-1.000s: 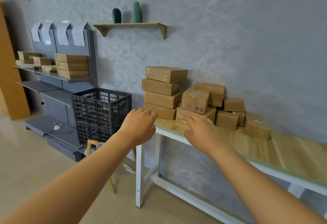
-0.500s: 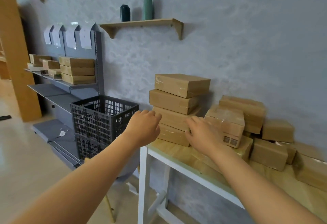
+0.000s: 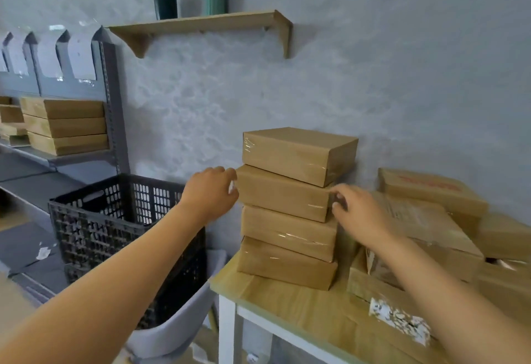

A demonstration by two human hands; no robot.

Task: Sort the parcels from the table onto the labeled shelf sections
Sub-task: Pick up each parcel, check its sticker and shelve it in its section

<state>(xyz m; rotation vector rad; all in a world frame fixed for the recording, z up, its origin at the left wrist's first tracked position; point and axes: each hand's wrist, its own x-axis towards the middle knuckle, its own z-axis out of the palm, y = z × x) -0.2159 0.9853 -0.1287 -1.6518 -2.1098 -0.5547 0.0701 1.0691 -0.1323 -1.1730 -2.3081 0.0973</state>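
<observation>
Since the frame half a second before, you had closed in on the stack of four parcels and raised both hands from the table edge to its second box. Your left hand was at the left end of the second parcel, fingers curled, fingertips touching the box corner; whether they had truly gripped it, I could not tell. Your right hand was at its right end, at three o'clock from the box, fingers bent against the side, grip equally unclear.

The parcel was a flat brown carton wrapped in clear film, lying level under the top parcel near the left end of the wooden table. The grey shelf unit stood at nine o'clock, already carrying boxes.
</observation>
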